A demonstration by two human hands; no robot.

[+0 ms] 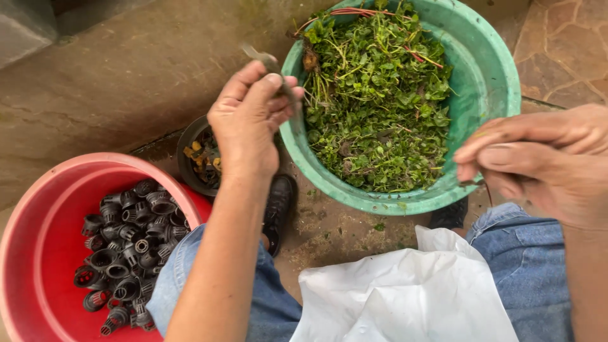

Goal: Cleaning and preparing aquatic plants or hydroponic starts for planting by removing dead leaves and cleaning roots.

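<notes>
Bare concrete and stone paving lie under a green basin (500, 69) heaped with leafy greens (380, 101). At its near-left rim the left hand (250, 117) pinches a thin blurred strip (269, 63) between thumb and fingers, a small dark pot (190, 168) just beneath and a red tub (38, 253) of black net cups (126, 247) below-left of the wrist. At the basin's right rim the right hand (544, 158) has its fingertips pressed together on a fine reddish stem (487, 190), a white bag (405, 291) below it across the knees.
</notes>
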